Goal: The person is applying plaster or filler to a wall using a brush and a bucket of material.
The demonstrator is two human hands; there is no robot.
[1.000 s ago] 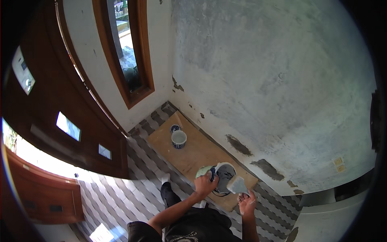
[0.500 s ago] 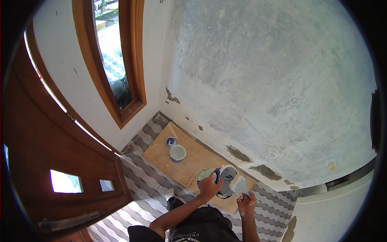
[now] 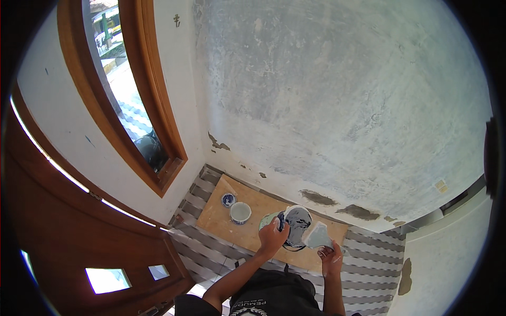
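A bucket (image 3: 301, 217), grey inside, is at five o'clock in view, its side clamped by the left hand (image 3: 272, 238); at the bucket's four o'clock, the right hand (image 3: 330, 257) grips a broad scraper (image 3: 318, 237); at six, a white tub (image 3: 240, 213) stands on a brown board (image 3: 213, 213)

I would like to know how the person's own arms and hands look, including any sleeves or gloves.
The left hand and the right hand are without gloves, and pale smears mark the right one. A short black sleeve covers the upper left arm; both forearms are bare. No watch is visible at either wrist.
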